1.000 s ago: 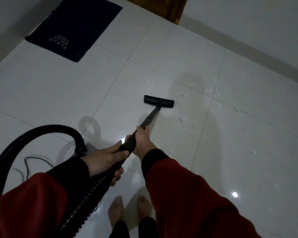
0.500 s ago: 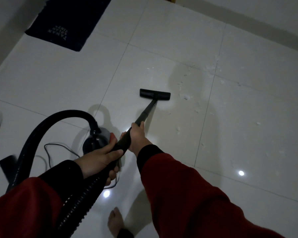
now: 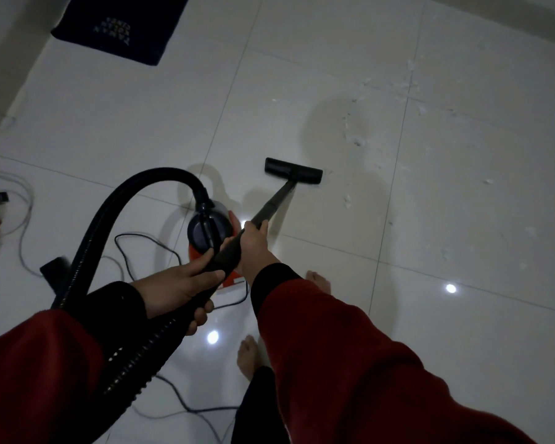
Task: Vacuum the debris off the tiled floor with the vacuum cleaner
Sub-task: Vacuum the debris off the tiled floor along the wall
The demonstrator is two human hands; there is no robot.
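Floor head (image 3: 293, 171) pulled back from debris (image 3: 356, 141).

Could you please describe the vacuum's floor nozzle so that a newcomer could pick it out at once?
Start at the dark mat in the far left corner of the white tiled floor, then look toward the middle. The floor nozzle lies flat there, at the end of the wand: a wide black bar, unlike the round canister beside it.

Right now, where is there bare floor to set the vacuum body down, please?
Bare tiles lie between the dark mat and the floor nozzle. Debris crowds the nozzle's right; cords and the vacuum body crowd the left.
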